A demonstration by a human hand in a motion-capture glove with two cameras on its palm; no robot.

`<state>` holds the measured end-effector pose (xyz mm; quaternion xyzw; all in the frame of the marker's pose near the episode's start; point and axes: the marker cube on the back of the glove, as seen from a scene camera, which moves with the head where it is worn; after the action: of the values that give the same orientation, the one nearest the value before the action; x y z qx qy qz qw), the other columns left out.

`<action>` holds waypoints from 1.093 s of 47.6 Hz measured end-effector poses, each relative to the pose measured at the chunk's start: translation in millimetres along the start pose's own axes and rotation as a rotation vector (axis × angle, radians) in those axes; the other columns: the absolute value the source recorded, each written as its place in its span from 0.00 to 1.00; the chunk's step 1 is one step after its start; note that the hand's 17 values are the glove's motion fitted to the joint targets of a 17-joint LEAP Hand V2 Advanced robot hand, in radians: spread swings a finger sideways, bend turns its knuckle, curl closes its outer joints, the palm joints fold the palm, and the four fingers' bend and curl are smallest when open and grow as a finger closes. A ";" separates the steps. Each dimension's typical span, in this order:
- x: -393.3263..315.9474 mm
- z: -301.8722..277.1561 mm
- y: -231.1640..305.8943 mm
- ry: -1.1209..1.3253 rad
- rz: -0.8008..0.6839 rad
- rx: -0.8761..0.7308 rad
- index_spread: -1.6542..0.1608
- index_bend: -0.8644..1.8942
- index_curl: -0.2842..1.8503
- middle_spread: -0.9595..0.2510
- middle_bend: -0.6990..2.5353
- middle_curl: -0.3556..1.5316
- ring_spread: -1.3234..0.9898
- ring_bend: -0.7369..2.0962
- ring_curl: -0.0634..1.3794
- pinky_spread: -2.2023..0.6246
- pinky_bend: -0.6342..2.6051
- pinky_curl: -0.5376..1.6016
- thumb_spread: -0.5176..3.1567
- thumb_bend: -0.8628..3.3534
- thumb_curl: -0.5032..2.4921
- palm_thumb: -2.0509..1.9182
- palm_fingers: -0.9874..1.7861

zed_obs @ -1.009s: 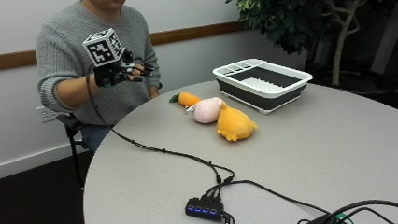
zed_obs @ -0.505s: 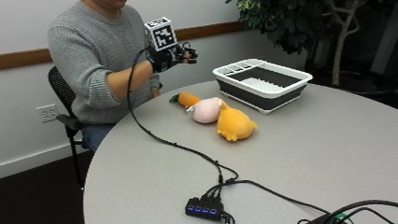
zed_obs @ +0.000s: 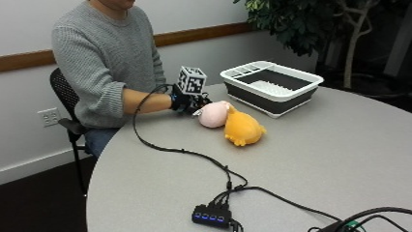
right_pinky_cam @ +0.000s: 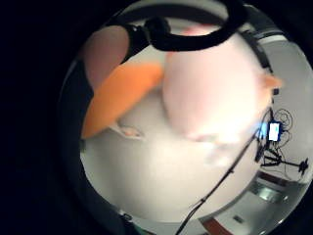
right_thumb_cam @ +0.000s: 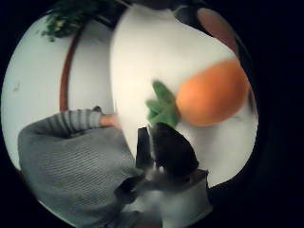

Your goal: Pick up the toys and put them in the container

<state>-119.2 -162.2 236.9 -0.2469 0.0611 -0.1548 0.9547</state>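
My right hand [zed_obs: 185, 102] is down at the table [zed_obs: 334, 145], low over the carrot toy, just beside the pink plush [zed_obs: 213, 114]. I cannot tell whether my fingers are curled or straight; the outside view hides them. From the thumb-side palm view I see the carrot [right_thumb_cam: 211, 92] lying on the table with its green top [right_thumb_cam: 161, 107] pointing toward my grey sleeve [right_thumb_cam: 71, 156]. From the little-finger side the carrot [right_pinky_cam: 120, 95] sits just beside the pink plush [right_pinky_cam: 215, 83], which fills much of that view, so it is close to my palm.

Outward from the hand, the orange plush [zed_obs: 242, 129] touches the pink one on its far side from me. The container [zed_obs: 272, 86] stands beyond both, near the table's back edge, apart from the toys, its white rim open upward. The stretch of table between the plushes and the container is bare. A black cable [zed_obs: 186, 152] runs from my wrist across the table to a hub [zed_obs: 211, 215] near the front edge.
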 end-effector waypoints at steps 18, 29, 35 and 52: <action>-19.1 7.7 -13.4 -0.036 -0.069 0.084 0.68 0.45 0.33 0.57 0.33 0.39 0.48 0.33 0.16 0.79 0.37 0.39 0.51 0.20 0.26 0.53 0.45; -28.1 -3.9 -22.3 -0.129 -0.071 0.283 0.68 0.47 0.36 0.52 0.42 0.45 0.39 0.48 0.24 0.77 0.31 0.36 0.51 0.24 0.30 0.61 0.64; 0.9 -64.9 -13.4 -0.180 -0.140 0.331 0.69 0.50 0.40 0.52 0.45 0.49 0.36 0.54 0.31 0.72 0.32 0.37 0.48 0.25 0.33 0.64 0.69; 27.9 -238.9 -25.9 -0.073 -0.100 0.562 0.70 0.56 0.50 0.52 0.48 0.59 0.34 0.60 0.40 0.67 0.38 0.43 0.41 0.24 0.39 0.66 0.68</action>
<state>-145.8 -300.9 40.5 0.0195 -0.0307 -0.2034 0.9784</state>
